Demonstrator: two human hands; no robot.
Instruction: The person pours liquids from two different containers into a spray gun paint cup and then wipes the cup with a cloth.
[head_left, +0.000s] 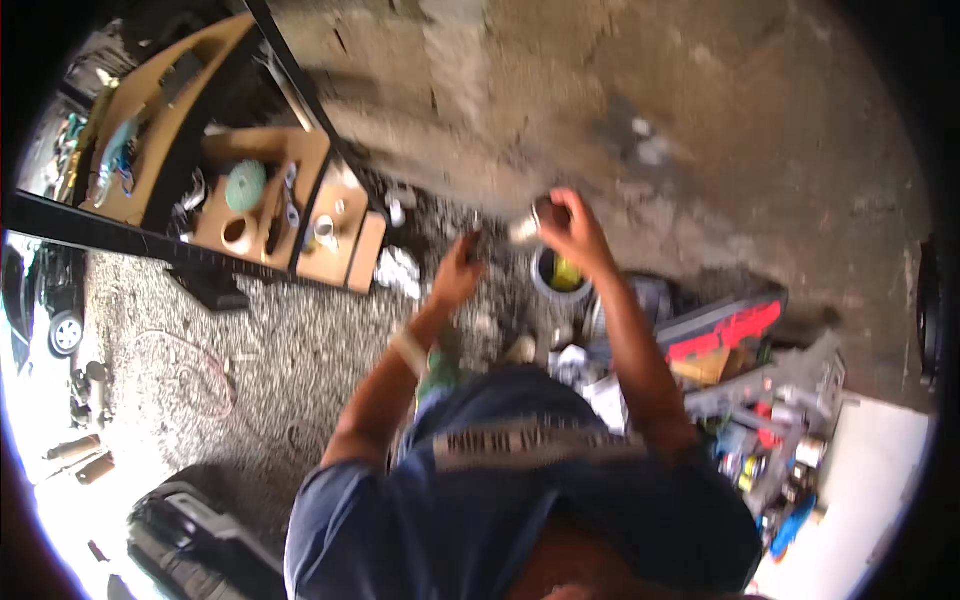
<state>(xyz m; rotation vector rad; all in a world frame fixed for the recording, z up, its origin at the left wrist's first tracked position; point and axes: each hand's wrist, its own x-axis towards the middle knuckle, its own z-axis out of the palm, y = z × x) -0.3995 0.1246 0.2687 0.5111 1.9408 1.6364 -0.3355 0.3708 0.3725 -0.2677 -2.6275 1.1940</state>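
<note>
My right hand [578,232] is closed round a short cylindrical object [523,229], pale metallic with a dark end, held tilted in front of the concrete wall. Slightly lower and to its left, my left hand [460,268] has curled fingers around something small and dark that is too blurred to name. Below my right hand on the gravel is a dark round bucket [541,283] with something yellow [566,274] inside.
Shelving [305,258] with small items stands left. Concrete wall [740,130] rises ahead. A red-and-black long object [730,330] and clutter lie right, beside a white board [865,470]. Gravel [280,370] lies lower left, with a car [62,300] beyond and a black object [190,540].
</note>
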